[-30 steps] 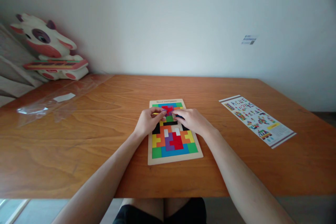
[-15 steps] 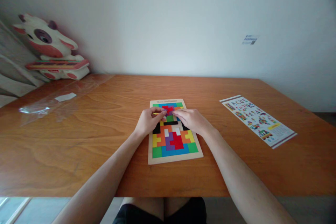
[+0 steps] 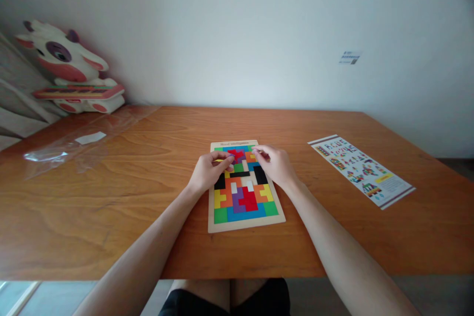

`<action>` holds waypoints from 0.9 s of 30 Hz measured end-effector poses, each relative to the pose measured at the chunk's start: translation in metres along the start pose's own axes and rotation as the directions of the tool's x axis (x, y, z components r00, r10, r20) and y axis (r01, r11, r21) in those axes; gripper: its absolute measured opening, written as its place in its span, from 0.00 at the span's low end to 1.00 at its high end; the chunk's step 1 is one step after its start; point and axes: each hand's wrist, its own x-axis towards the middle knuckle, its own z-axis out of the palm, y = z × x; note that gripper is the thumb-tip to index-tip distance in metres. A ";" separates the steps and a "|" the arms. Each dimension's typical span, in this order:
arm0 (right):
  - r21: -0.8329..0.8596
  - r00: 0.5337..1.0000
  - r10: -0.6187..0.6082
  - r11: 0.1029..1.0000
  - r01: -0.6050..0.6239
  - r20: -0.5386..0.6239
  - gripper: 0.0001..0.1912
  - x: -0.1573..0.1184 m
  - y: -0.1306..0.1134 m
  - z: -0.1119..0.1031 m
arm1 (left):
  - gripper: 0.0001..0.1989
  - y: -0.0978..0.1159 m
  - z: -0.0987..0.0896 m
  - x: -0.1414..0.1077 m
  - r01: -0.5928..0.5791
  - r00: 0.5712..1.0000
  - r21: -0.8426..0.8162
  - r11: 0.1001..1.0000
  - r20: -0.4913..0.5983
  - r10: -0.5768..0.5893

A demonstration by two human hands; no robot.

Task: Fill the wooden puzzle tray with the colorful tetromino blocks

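Left hand [image 3: 208, 170]: fingers curled, tips resting on multicoloured wooden block puzzle board [image 3: 244, 207]. Right hand [image 3: 276, 165]: fingers pinched at board's upper right pieces; grip contents indiscernible. Board flat on wooden table [image 3: 111, 197].

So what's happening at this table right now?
A person sits at a wooden table with both hands over a colourful block puzzle board. The left hand rests its fingertips on the pieces near the board's far end; the right hand pinches at pieces beside it. A printed leaflet lies to the right, and clear plastic wrap to the left.
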 end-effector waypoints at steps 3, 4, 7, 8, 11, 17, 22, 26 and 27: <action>-0.240 0.999 0.049 0.969 -0.053 -0.025 0.11 -0.001 0.012 -0.010 | 0.19 0.002 0.000 -0.001 0.005 1.000 0.002 1.000 0.007 -0.005; -0.319 0.997 0.077 0.945 -0.077 -0.014 0.11 -0.001 0.016 -0.013 | 0.19 0.002 -0.001 -0.001 0.004 1.000 0.002 1.000 0.008 -0.004; -0.448 0.986 0.159 0.886 -0.121 0.048 0.12 -0.003 0.027 -0.019 | 0.19 0.002 -0.001 -0.001 -0.005 1.000 0.014 1.000 0.011 0.005; -0.459 0.983 0.171 0.880 -0.121 0.068 0.12 -0.004 0.028 -0.020 | 0.19 0.001 -0.001 0.000 -0.004 1.000 0.020 1.000 0.013 0.004; -0.400 0.987 0.138 0.912 -0.093 0.085 0.10 -0.005 0.022 -0.021 | 0.19 0.000 -0.002 0.000 -0.004 1.000 0.022 1.000 0.011 0.004; 0.036 0.941 -0.018 0.999 0.006 0.338 0.10 -0.008 -0.006 -0.014 | 0.20 0.000 -0.001 0.001 -0.003 1.000 -0.009 1.000 0.014 0.003; 0.051 0.919 -0.005 0.999 -0.017 0.393 0.10 -0.009 -0.009 -0.006 | 0.20 0.000 -0.001 0.001 -0.010 1.000 0.001 1.000 0.015 0.010; 0.027 0.915 0.020 0.999 -0.034 0.402 0.08 -0.007 -0.007 -0.004 | 0.19 -0.001 -0.001 0.001 -0.011 1.000 0.015 1.000 0.017 0.011; 0.030 0.914 0.028 0.999 -0.044 0.405 0.08 -0.007 -0.007 -0.004 | 0.19 -0.001 -0.001 0.001 -0.012 1.000 0.018 1.000 0.018 0.011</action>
